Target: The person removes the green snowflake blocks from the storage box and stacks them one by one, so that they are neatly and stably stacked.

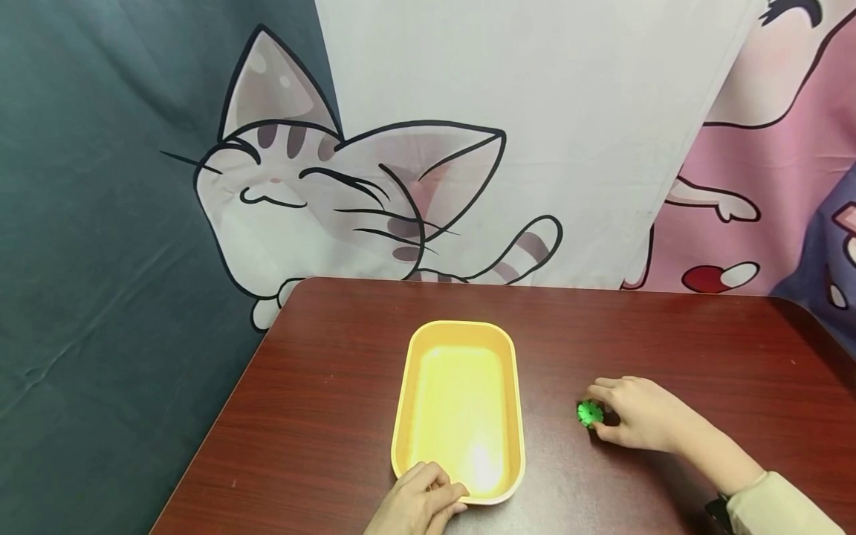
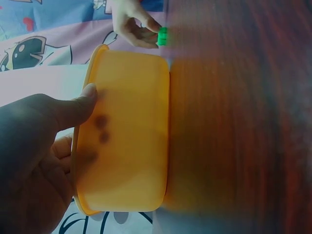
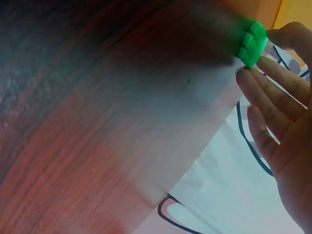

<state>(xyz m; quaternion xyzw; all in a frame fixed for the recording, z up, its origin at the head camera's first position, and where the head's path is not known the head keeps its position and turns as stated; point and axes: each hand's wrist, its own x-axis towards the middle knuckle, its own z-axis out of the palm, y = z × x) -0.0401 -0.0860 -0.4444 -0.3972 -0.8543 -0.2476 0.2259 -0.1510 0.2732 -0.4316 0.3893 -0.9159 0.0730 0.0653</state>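
Observation:
A yellow rectangular tray (image 1: 399,416) with rounded corners lies on the table, nothing inside it. My left hand (image 1: 423,496) grips its near rim, the thumb outside the wall and the fingertips curled over to the inner side; their dark shadows show through the wall in the left wrist view. To the right of the tray, my right hand (image 1: 631,412) pinches a small green toothed disc (image 1: 590,414) between thumb and fingers. The right wrist view shows this disc (image 3: 253,45) held on edge at the fingertips, close over the tabletop.
The table (image 1: 321,386) has a dark reddish-brown wood-grain top with rounded far corners. Behind it hangs a cloth backdrop (image 1: 568,89) printed with a cartoon cat and other figures, right at the table's far edge.

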